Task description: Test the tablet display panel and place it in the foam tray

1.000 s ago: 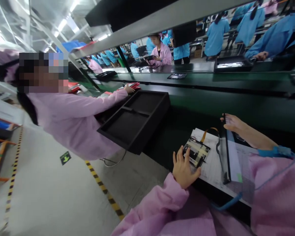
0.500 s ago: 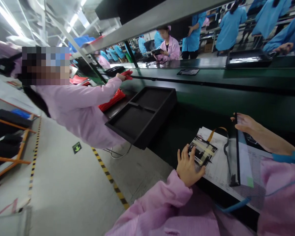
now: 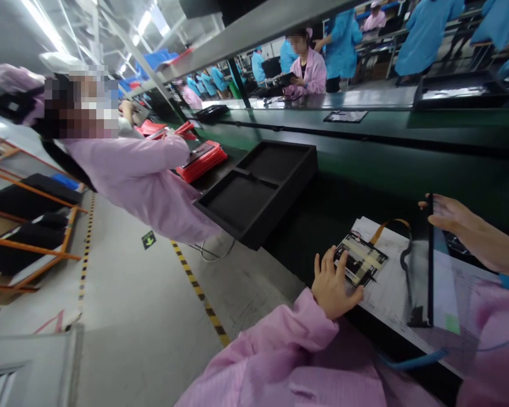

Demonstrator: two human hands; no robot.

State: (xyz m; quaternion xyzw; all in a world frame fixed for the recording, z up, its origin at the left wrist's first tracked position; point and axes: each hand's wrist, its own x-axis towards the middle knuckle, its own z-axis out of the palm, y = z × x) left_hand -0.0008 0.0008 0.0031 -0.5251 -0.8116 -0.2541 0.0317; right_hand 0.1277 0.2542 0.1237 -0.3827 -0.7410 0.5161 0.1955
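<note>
My left hand (image 3: pixel 334 285) lies with its fingers spread, the fingertips at the near left edge of a flat electronic assembly (image 3: pixel 360 259) with yellowish tape strips. The assembly rests on printed paper sheets (image 3: pixel 392 294). An orange ribbon cable (image 3: pixel 384 227) runs from its far side toward a thin display panel. My right hand (image 3: pixel 452 217) grips this display panel (image 3: pixel 431 271) by its far end and keeps it tilted up on edge above the sheets. A green sticker (image 3: pixel 452 323) shows on clear film at the panel's lower end.
A black two-compartment tray (image 3: pixel 258 192) stands left of the papers on the dark bench. Farther left, a co-worker in pink (image 3: pixel 139 181) stands by a stack of red sheets (image 3: pixel 203 161). A flat panel (image 3: pixel 345 116) lies on the far green surface. A blue cord (image 3: pixel 415 360) hangs near my lap.
The view has shifted, so the scene sits farther right. The co-worker's arm has drawn back over the red stack. My hands keep the same hold and place on the parts.
</note>
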